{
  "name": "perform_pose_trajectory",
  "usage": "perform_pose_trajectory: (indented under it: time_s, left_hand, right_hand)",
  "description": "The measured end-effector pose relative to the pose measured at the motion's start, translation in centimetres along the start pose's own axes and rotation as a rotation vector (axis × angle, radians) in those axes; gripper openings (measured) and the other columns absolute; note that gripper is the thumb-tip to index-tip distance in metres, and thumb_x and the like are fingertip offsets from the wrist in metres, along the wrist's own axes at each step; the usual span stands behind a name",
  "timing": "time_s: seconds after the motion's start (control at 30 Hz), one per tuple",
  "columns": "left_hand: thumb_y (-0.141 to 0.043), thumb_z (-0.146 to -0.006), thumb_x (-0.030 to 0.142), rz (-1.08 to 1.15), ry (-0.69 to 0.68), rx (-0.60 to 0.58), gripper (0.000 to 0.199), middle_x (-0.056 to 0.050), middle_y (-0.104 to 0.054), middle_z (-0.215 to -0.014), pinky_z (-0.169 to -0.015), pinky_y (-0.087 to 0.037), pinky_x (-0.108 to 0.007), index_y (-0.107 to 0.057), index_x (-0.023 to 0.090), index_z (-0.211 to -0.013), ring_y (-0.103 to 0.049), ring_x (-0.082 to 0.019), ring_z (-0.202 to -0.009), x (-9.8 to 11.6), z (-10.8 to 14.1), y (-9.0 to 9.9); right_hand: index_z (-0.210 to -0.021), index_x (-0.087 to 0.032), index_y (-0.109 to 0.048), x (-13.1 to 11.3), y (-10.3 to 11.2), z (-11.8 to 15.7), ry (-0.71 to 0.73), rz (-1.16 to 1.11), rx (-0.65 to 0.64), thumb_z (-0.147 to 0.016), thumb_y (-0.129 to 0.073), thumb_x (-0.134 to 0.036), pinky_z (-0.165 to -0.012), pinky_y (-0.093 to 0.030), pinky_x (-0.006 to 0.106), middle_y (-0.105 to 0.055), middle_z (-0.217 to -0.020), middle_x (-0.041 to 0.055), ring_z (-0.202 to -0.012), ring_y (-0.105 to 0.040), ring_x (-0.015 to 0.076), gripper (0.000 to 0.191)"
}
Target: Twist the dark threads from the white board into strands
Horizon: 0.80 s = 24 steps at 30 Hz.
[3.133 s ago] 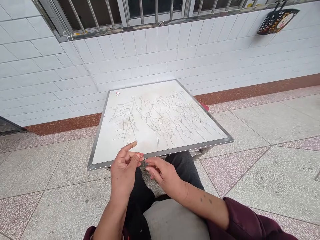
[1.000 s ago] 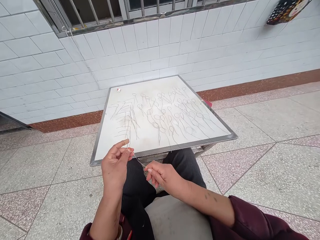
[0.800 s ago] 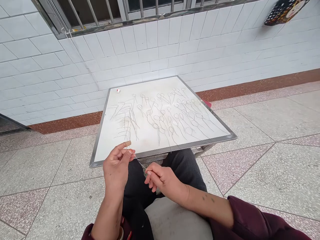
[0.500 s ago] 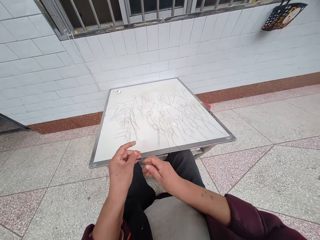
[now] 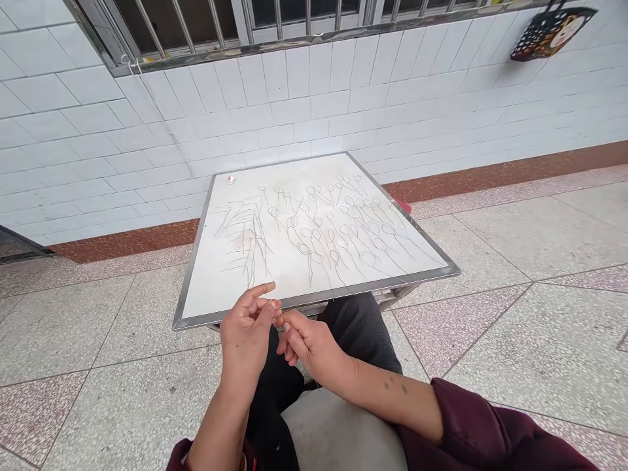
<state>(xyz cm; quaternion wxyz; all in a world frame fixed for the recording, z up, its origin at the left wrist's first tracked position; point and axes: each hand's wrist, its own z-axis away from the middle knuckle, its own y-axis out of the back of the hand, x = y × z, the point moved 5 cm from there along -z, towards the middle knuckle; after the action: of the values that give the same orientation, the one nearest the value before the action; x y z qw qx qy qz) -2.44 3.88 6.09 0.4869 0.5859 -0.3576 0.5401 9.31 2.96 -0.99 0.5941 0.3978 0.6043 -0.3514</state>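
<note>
Above my lap, at the table's near edge, my left hand (image 5: 245, 340) pinches a thin wire between thumb and forefinger, its other fingers partly raised. My right hand (image 5: 316, 347) is closed in a pinch on the same wire, its fingertips touching those of the left. Most of that wire is hidden by the fingers. Beyond them, many thin wires with a round loop at one end (image 5: 304, 248) lie spread over the white tabletop (image 5: 289, 301). To the left lie bent wires without clear loops (image 5: 255, 226), partly crossing each other.
A small red-and-white object (image 5: 231, 180) sits near the far left corner. The table's metal edging (image 5: 193, 248) stands close to my knees. Behind it are a tiled wall (image 5: 294, 104) and a barred window; a patterned bag (image 5: 552, 33) hangs at upper right.
My right hand has closed in, and its fingertips now meet those of the left. The short gap where the wire showed between them is gone. The left hand has shifted slightly right.
</note>
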Motion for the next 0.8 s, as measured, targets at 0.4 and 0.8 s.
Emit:
perform_pose_trajectory:
  time_s: [0.4,0.8]
  left_hand:
    - [-0.070,-0.079,0.051,0.173,0.049,-0.033,0.060,-0.012,-0.076,-0.101,-0.078,-0.055,-0.035,-0.060,0.018,-0.128,-0.071,-0.024,-0.095,-0.9,-2.4,5.0]
    - [-0.084,-0.068,0.028,0.482,0.153,-0.179,0.043,-0.006,-0.075,-0.087,-0.083,-0.051,-0.030,-0.072,0.019,-0.109,-0.068,-0.016,-0.082,-5.3,-0.7,-1.4]
  right_hand:
    - [-0.096,-0.018,-0.059,-0.7,0.7,-0.1,-0.109,-0.364,0.063,-0.090,-0.050,-0.060,-0.049,-0.050,0.024,-0.067,-0.067,0.0004,-0.050,-0.057,0.0107,0.044]
    - [-0.092,-0.018,-0.057,-0.2,0.7,-0.3,-0.126,-0.212,0.014,-0.092,-0.051,-0.053,-0.050,-0.052,0.025,-0.064,-0.065,-0.0018,-0.049,-0.057,0.0100,0.035]
